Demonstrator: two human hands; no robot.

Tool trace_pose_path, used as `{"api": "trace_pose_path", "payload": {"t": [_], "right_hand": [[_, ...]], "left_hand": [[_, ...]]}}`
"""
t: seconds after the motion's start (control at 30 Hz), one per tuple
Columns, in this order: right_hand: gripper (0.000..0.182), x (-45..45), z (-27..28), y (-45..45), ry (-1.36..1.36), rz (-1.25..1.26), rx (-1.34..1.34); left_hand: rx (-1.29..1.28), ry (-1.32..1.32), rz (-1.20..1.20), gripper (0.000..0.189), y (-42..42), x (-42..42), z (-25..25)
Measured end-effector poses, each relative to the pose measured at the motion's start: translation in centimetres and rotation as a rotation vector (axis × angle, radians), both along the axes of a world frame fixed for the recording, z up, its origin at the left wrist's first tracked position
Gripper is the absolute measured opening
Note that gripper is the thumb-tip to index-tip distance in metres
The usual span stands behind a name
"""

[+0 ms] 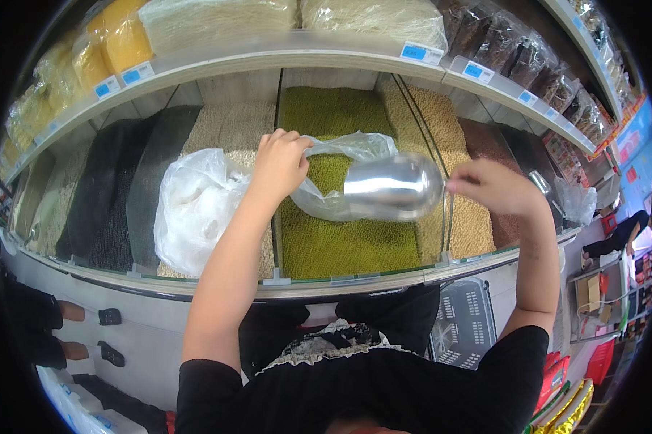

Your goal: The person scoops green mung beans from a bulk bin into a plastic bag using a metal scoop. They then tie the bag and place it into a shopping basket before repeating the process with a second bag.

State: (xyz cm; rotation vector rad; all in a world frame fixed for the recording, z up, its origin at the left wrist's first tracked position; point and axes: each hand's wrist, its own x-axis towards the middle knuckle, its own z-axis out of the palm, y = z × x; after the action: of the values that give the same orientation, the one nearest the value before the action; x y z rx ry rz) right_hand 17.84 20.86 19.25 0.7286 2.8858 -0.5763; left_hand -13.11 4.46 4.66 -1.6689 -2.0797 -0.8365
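My left hand (283,163) pinches the rim of a clear plastic bag (366,144), whose mouth gapes in a loop over a bin of mung beans (347,244). A shiny metal scoop (394,187) lies sideways with its open end at the bag's mouth. At its rounded back end, my right hand (494,182), blurred, has its fingertips closed on the end of the scoop, its handle barely visible. What the scoop contains is hidden. Left of my left forearm, a bundle of white plastic bags (196,211) rests on pale grain (223,127).
Glass dividers (277,217) separate bins of black beans (114,228), soybeans (470,222) and reddish beans (486,146). Overhead runs a shelf (304,46) with bagged noodles (369,21). A grey basket (464,320) stands below the counter. People are at left (38,320) and far right (616,238).
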Motion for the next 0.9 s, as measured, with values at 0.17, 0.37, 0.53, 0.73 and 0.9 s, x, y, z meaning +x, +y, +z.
{"api": "trace_pose_path", "payload": {"t": [0.17,0.37,0.53,0.73,0.9], "right_hand": [[0.045,0.4,-3.5,-4.7,-0.277,0.086,0.156],[0.043,-1.6,-9.0,-5.3,-0.273,0.015,0.057],[0.044,-2.9,-13.3,-4.1,-0.312,-0.034,-0.096],[0.045,-3.9,-17.8,-4.7,-0.245,0.006,-0.251],[0.037,-6.0,-21.9,-4.0,-0.154,0.065,-0.414]], "left_hand": [[-0.032,-0.094,-0.033,0.023,-0.1,-0.2,-0.2],[0.002,-0.141,-0.066,0.023,0.0,-0.3,-0.4],[-0.007,-0.121,-0.041,0.022,0.1,-0.3,-0.4],[-0.002,-0.112,-0.037,0.021,0.2,-0.4,-0.6],[0.010,-0.101,-0.038,0.022,0.2,-0.3,-0.6]]}}
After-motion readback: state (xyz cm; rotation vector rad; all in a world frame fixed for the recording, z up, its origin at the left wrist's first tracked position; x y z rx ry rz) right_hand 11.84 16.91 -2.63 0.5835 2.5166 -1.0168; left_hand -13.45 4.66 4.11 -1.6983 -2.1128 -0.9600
